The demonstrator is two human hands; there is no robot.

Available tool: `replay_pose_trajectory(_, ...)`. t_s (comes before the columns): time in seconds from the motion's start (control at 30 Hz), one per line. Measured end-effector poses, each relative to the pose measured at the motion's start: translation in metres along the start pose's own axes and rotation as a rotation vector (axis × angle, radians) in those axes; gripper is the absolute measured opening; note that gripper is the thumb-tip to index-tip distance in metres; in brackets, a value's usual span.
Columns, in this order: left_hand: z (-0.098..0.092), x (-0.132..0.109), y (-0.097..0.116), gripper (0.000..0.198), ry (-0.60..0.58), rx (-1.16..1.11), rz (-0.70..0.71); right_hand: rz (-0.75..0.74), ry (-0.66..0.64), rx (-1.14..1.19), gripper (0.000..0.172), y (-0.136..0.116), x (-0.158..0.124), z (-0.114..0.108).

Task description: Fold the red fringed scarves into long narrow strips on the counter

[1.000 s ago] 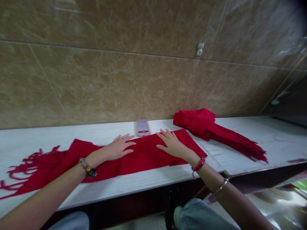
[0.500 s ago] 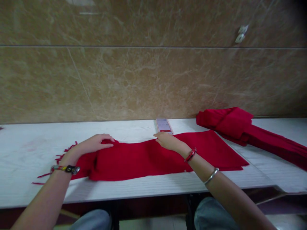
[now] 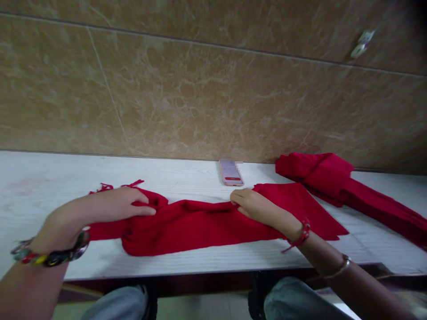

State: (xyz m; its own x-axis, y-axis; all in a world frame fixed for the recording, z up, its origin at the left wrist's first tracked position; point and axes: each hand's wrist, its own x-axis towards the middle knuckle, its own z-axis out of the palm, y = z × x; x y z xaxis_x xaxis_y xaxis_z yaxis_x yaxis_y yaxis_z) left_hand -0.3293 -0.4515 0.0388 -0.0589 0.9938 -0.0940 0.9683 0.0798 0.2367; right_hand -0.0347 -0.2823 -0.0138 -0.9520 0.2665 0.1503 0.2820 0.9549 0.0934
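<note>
A red fringed scarf (image 3: 193, 229) lies lengthwise on the white table, folded over near its left end. My left hand (image 3: 126, 204) grips the fold there, thumb and fingers around the bunched cloth. Tassels of the fringe stick out behind that wrist. On the scarf's far edge, right of the middle, my right hand (image 3: 255, 206) pinches the fabric with its fingers curled. Between the hands the far edge is ruffled. The scarf's right end spreads flat past my right wrist.
A phone (image 3: 231, 174) with its screen lit lies behind the scarf, near the wall. To the right, another bundle of red cloth (image 3: 320, 173) trails a long strip along the white table (image 3: 187, 178). A tiled marble wall (image 3: 187, 98) borders the table's back.
My right hand has closed on the far edge and shifted slightly right. The scarf's far edge has become ruffled, and the left fringe now points backward. The view has tilted.
</note>
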Motion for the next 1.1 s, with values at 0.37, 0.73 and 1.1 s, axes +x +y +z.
replay_pose_trajectory(0.37,0.033,0.052,0.078,0.021,-0.213,0.064,0.318,-0.115,0.175,0.126,0.021,0.012,-0.043,0.013)
replay_pose_trajectory(0.73,0.047,0.053,0.107,0.014,-0.226,0.052,0.278,-0.013,0.089,0.094,0.012,0.029,-0.038,0.008)
replay_pose_trajectory(1.1,0.049,0.059,0.106,0.019,-0.008,0.163,0.15,0.179,0.2,0.158,0.013,0.043,-0.03,0.009)
